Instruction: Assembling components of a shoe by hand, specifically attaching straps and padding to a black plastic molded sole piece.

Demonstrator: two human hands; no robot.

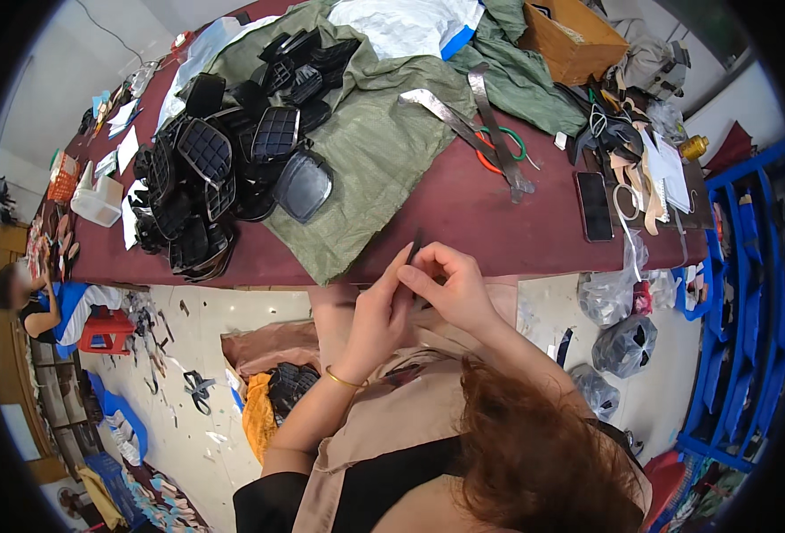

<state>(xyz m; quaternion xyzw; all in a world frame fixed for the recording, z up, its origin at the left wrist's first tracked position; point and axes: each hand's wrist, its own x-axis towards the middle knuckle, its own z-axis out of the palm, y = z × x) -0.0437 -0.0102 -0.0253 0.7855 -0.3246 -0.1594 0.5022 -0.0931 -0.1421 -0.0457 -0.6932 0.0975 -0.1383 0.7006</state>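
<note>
At the near edge of the table, my left hand point(385, 300) and my right hand point(453, 280) meet with their fingers closed. A thin dark strip point(416, 238) sticks up between the fingertips, pinched by both hands; its lower part is hidden. Beyond my left hand, a green woven sheet point(370, 178) lies over the table. A large heap of black moulded pieces point(204, 151), some with a grid pattern, rests partly on it. One smooth black piece point(304, 185) lies at the heap's near right side.
The dark red table point(463, 222) holds scissors point(499, 147) with orange and green handles, a curved metal strip point(437, 111), a phone point(594, 206) and a wooden box point(574, 40). Blue shelving point(739, 311) stands right. Filled plastic bags point(623, 345) lie on the floor. Another person point(33, 302) sits far left.
</note>
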